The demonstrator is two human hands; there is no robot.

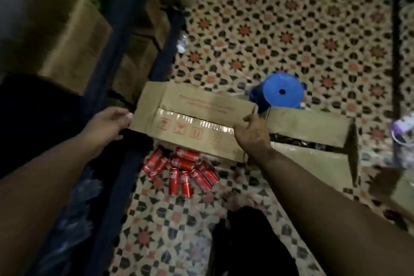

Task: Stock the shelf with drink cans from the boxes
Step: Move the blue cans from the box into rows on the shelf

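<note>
On the patterned floor (280, 36), red cans (181, 170) lie heaped at 6 o'clock of a cardboard box (190, 119). The left hand (107, 124) grips its 9 o'clock end; the right hand (252, 133) grips its 3 o'clock end.

Dim room, star-patterned tiled floor (280, 36), blue plastic stool (281, 92) on it.

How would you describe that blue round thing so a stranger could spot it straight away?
Start from the patterned tile floor, then find the cardboard box that the left hand and right hand hold by its ends. Just past the box's far right corner stands the blue stool. It is the only blue thing on the floor, round-topped with a small dark hole in the middle.
</note>
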